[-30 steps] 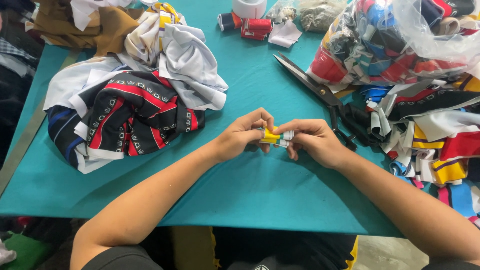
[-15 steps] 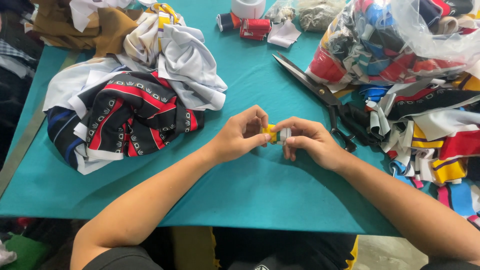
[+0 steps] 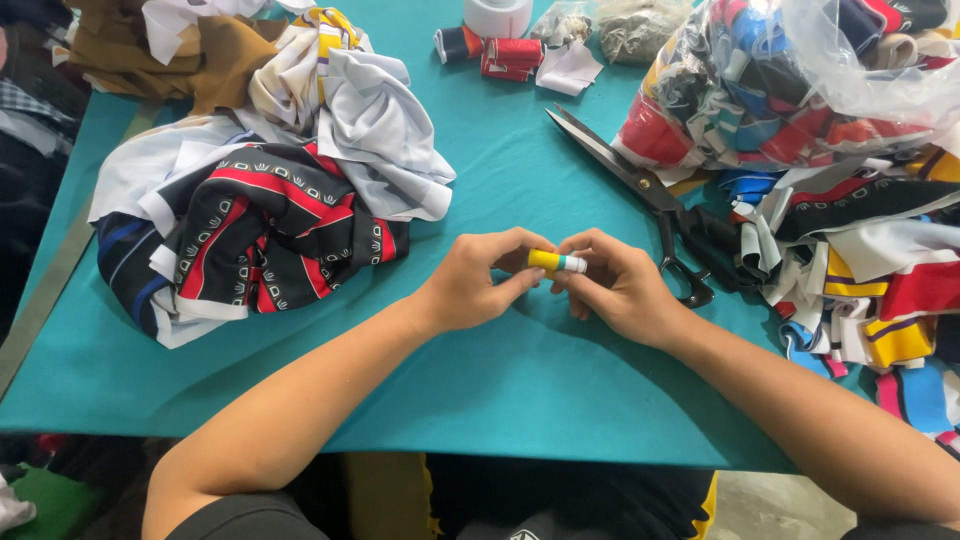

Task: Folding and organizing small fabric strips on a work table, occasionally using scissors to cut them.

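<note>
Both hands grip one small yellow tube [image 3: 556, 262], now drawn slightly apart, white end showing.
Left hand [image 3: 478, 280] and right hand [image 3: 618, 287] pinch it just beside the black scissors [image 3: 640, 185].

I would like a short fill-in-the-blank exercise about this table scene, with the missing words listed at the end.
1. Both hands hold a small stick that is yellow and ____ between their fingers.
2. The large black scissors lie on the ____ side of the right hand.
3. The table is covered with a cloth of ____ colour.
4. The left hand is nearest to a pile of clothes, which lies on its ____ side.

Missing words: white; right; teal; left
</note>
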